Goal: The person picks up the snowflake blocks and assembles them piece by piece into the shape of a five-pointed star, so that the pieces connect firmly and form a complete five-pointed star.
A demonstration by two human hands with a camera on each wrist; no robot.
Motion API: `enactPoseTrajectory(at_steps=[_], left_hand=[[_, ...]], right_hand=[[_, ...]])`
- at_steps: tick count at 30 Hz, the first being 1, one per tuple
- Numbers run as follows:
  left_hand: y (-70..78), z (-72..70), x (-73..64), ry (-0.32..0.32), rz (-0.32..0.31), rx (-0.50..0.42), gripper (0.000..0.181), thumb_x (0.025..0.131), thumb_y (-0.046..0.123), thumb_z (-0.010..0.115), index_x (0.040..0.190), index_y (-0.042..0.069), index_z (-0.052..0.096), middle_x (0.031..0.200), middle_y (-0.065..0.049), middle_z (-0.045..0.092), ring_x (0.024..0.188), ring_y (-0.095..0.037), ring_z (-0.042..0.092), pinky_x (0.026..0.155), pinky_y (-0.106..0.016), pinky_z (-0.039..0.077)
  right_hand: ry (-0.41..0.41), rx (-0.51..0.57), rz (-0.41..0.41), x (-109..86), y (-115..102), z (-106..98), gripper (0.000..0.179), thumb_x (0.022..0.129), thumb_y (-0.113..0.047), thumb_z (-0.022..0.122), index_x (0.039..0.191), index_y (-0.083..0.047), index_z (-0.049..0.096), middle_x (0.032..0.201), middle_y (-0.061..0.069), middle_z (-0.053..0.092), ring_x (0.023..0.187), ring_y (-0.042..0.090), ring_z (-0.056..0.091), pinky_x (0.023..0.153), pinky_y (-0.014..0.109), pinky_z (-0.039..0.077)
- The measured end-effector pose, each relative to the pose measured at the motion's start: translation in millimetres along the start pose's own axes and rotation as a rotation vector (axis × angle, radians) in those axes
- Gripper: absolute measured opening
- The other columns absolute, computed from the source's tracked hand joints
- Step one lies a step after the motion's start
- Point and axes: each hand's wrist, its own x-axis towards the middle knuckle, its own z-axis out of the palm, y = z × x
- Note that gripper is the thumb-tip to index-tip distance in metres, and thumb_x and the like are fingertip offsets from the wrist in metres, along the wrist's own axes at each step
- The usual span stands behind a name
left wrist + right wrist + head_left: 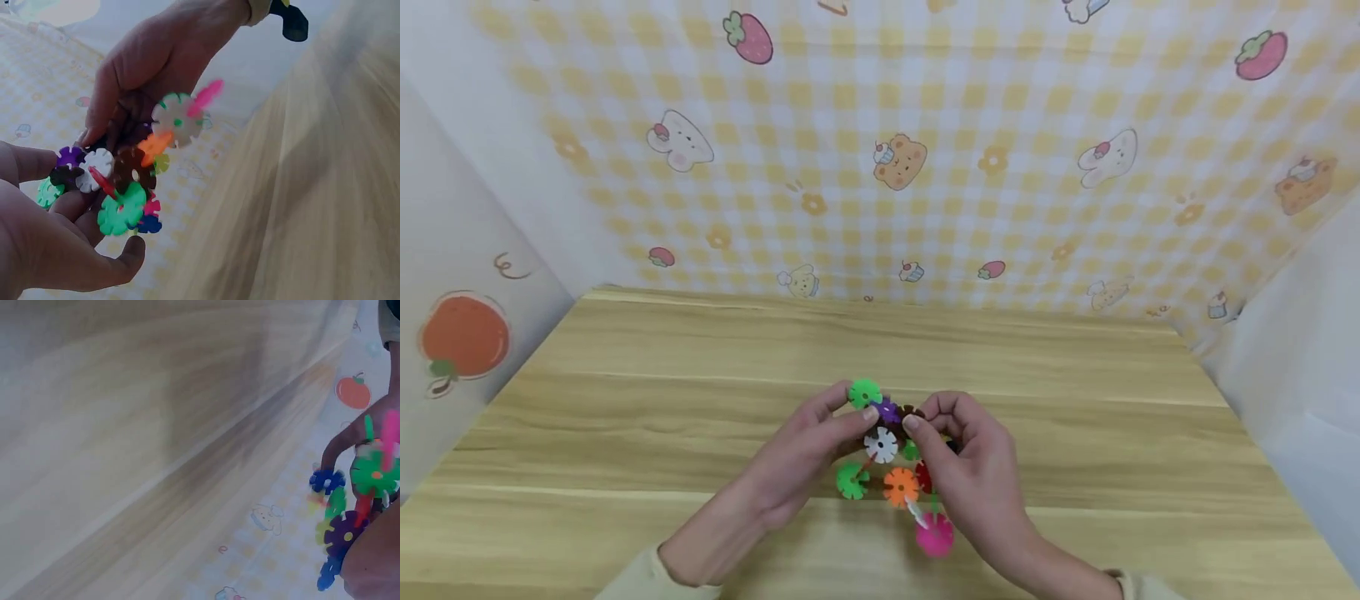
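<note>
Between my two hands is a cluster of interlocking plastic snowflake discs in many colours, joined edge to edge by their slots. My left hand (801,454) grips its left side, thumb on a purple disc (887,409) with a light green disc (865,393) above. At the upper right, my right hand (981,462) pinches a dark brown disc (911,414) with thumb and fingers. Below hang a white disc (881,446), an orange disc (901,487) and a pink disc (935,536). In the right wrist view, a blue disc (327,481) and a purple disc (343,535) show on the far side.
The hands are over a wood-grain table (700,367). Behind it hangs a yellow checked cloth (850,225) with cartoon prints, and a pale wall panel with a printed orange fruit (466,337) stands at the left.
</note>
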Motion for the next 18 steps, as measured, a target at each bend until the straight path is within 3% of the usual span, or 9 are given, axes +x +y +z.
enactPoseTrajectory(at_steps=[5,9,12,16,18], left_hand=[[-0.2,1.5,-2.3,0.035,0.023,0.024,0.033,0.101,0.028,0.063,0.126,0.008,0.059,0.113,-0.005,0.072,0.109,-0.025,0.064,0.108,-0.048,0.035],[-6.0,2.8,-4.7,0.036,0.017,0.02,0.042,0.099,0.025,0.067,0.135,0.006,0.057,0.119,-0.009,0.074,0.112,-0.027,0.067,0.106,-0.045,0.038],[-11.1,3.9,-5.4,0.047,0.017,0.02,0.041,0.097,0.021,0.069,0.132,0.004,0.059,0.117,-0.008,0.075,0.112,-0.026,0.066,0.104,-0.041,0.042],[-13.7,-0.5,-7.9,0.066,0.018,0.069,0.039,0.094,0.018,0.07,0.128,0.002,0.061,0.113,-0.007,0.074,0.108,-0.023,0.067,0.1,-0.036,0.049],[-13.9,-4.9,-11.0,0.044,0.017,0.112,0.039,0.093,0.017,0.07,0.128,0.0,0.061,0.113,-0.008,0.073,0.105,-0.024,0.067,0.096,-0.035,0.053]], right_hand=[[-0.028,-0.04,-0.012,3.8,-1,-2,0.011,0.094,-0.01,0.073,0.093,-0.006,0.063,0.069,0.007,0.068,0.051,0.016,0.057,0.045,0.026,0.045],[-0.074,-0.033,0.06,7.6,-6,-7,0.012,0.093,-0.011,0.075,0.093,-0.005,0.065,0.073,0.008,0.07,0.056,0.011,0.051,0.051,0.022,0.041],[-0.114,-0.054,0.1,9.0,-9,-14,0.011,0.093,-0.015,0.076,0.095,-0.006,0.069,0.083,0.007,0.073,0.069,0.012,0.058,0.058,0.023,0.048],[-0.113,-0.184,0.071,16.9,-3,-25,0.01,0.097,-0.019,0.071,0.1,-0.01,0.074,0.095,0.004,0.073,0.089,0.02,0.067,0.072,0.028,0.056],[-0.137,-0.254,0.112,25.6,3,-28,0.015,0.1,-0.024,0.067,0.105,-0.011,0.074,0.099,0.003,0.073,0.092,0.021,0.066,0.075,0.03,0.055]])
